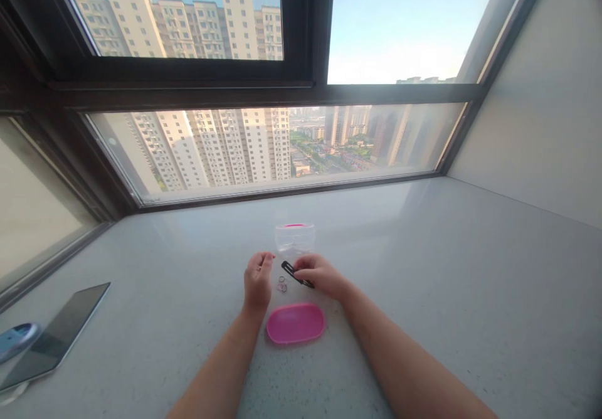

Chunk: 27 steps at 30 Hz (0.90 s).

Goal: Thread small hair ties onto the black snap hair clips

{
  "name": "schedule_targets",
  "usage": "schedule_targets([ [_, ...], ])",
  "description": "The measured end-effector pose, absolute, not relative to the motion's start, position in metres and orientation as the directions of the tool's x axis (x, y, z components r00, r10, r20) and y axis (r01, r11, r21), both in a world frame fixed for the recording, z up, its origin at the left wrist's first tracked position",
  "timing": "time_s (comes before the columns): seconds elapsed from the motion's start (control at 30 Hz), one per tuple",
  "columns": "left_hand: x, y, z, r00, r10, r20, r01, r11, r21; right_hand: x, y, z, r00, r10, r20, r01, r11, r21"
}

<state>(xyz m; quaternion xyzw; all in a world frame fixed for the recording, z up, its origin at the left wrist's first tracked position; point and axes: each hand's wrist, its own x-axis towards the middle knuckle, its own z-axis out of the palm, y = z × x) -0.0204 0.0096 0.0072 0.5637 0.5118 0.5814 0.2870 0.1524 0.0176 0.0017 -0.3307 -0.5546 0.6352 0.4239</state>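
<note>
The right hand [320, 276] pinches a slim black clip [292, 273] lying diagonally; the left hand [258, 280], fingers curled, holding nothing visible, is nearer the small metal rings [281, 284].

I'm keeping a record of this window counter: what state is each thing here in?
Black hair clip: pinched in the right hand
Right hand: closed on the clip
Left hand: raised, fingers loosely curled
Clear plastic box: upright, uncovered
Pink oval lid: off the box, lying flat
Small rings: lying loose
Phone: lying flat

On the desk [470, 249], a plastic tub [295, 238] stands behind the oval lid [295, 323]. Small rings [281, 284] lie just behind the lid, between the left hand [258, 279] and a clip [296, 273] in the right hand [320, 275]. A smartphone [55, 337] lies well left of the lid.
</note>
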Motion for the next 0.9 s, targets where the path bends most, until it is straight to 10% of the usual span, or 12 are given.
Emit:
schedule_targets([
  [0.43,0.001,-0.015,0.013,0.158,0.896,0.414,0.302,-0.444,0.844,0.14,0.019,0.001,-0.258,0.962,0.087,-0.627,-0.098,-0.773],
  [0.9,-0.01,-0.006,0.012,-0.017,0.928,0.373,0.122,-0.368,0.922,0.146,0.02,-0.008,-0.426,0.905,-0.006,-0.372,-0.182,-0.91],
])
